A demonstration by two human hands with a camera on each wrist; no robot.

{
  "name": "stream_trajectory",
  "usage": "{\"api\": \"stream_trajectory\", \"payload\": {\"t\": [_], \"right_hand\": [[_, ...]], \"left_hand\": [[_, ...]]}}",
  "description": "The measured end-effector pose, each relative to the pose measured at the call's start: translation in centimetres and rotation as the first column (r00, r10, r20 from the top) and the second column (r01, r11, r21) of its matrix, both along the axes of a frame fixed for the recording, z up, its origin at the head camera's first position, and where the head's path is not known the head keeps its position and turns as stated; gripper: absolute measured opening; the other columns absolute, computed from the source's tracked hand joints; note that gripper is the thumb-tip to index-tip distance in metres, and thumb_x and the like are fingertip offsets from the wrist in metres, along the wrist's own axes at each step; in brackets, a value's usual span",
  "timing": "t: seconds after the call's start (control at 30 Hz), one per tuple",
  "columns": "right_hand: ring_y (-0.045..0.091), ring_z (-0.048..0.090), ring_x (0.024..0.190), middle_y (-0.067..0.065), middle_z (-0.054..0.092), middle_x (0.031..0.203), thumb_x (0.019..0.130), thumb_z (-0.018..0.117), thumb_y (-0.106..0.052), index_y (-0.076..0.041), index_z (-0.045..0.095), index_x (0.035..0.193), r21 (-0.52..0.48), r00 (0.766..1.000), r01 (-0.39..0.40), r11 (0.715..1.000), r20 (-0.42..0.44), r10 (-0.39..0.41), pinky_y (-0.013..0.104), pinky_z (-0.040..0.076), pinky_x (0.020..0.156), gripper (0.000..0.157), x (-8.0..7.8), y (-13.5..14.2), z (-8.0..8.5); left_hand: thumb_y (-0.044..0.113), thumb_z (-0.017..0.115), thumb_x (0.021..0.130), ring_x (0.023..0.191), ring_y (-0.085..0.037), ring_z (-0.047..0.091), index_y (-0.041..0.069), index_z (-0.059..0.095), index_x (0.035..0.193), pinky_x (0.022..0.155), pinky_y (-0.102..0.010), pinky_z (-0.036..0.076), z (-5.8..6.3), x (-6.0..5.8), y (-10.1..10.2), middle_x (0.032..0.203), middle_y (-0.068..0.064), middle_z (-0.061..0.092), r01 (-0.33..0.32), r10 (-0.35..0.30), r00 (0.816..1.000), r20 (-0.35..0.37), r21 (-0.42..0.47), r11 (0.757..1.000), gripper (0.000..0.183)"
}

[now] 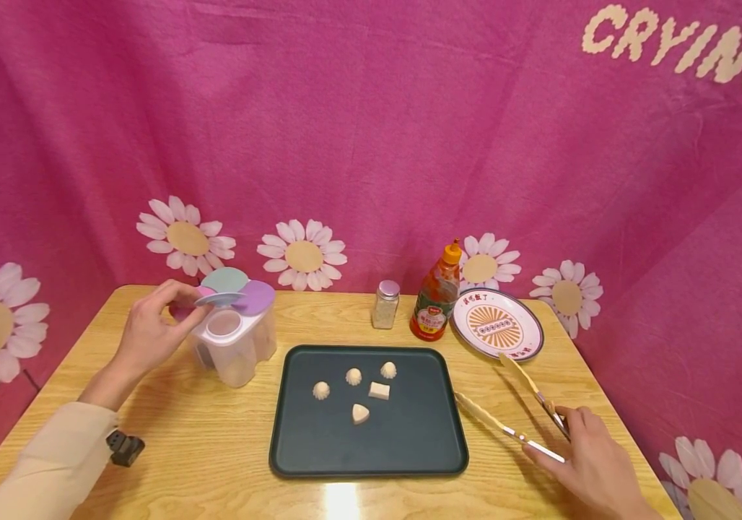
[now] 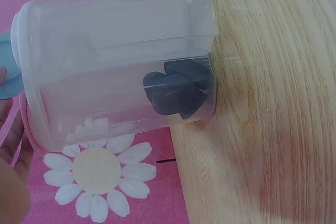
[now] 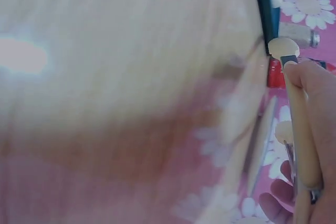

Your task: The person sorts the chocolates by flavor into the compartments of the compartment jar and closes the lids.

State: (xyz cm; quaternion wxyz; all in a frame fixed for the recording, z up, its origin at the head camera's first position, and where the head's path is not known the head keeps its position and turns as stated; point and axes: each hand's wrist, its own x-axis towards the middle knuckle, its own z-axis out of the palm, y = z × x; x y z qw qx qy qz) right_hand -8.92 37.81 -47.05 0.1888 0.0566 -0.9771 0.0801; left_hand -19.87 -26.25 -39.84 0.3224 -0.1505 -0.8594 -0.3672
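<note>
My left hand (image 1: 150, 328) pinches a raised blue lid (image 1: 220, 298) on a clear container (image 1: 236, 365) at the table's left. Under that lid, a round opening is uncovered; green and purple lids lie flat beside it. Dark, rounded pieces (image 2: 176, 90) sit at the bottom of one compartment in the left wrist view. On the right, my right hand (image 1: 595, 458) holds a pair of tongs (image 1: 484, 415), arms spread wide. One tip is at the tray's right edge, the other by the plate. In the right wrist view, the thumb lies along one tong arm (image 3: 305, 145).
A dark green tray (image 1: 319, 448) in the middle bears several cream-coloured pieces (image 1: 380, 391): ridged domes, a block and a rounded triangle. Behind it stand a shaker jar (image 1: 385, 310) and a red sauce bottle (image 1: 432, 307). A patterned plate (image 1: 532, 328) lies at the back right, before a pink cloth.
</note>
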Motion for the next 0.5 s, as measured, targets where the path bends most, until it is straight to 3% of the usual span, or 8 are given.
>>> {"api": "stream_trajectory", "payload": {"t": [0.33,0.5], "right_hand": [[0.024,0.062,0.079,0.004,0.066,0.096,0.060,0.099,-0.044,-0.005,0.071,0.116,-0.054,0.989,-0.071,0.996,-0.136,0.064,0.037,0.049,0.056,0.073,-0.8,-1.2,2.6],[0.023,0.063,0.077,0.000,0.066,0.095,0.059,0.099,-0.049,-0.007,0.073,0.117,-0.036,0.987,-0.098,0.995,-0.135,0.092,0.032,0.045,0.053,0.076,-1.4,-2.5,3.4]], "left_hand": [[-0.007,0.082,0.083,0.077,0.001,0.050,0.001,0.072,0.102,0.072,-0.004,0.041,0.1,0.1,0.1,0.090,-0.010,0.068,0.001,-0.002,1.000,0.005,0.017,1.000,0.024],[-0.008,0.082,0.082,0.077,0.001,0.049,0.000,0.071,0.101,0.072,-0.004,0.041,0.1,0.0,0.0,0.090,-0.010,0.068,0.008,-0.008,1.000,-0.001,0.014,1.000,0.023]]}}
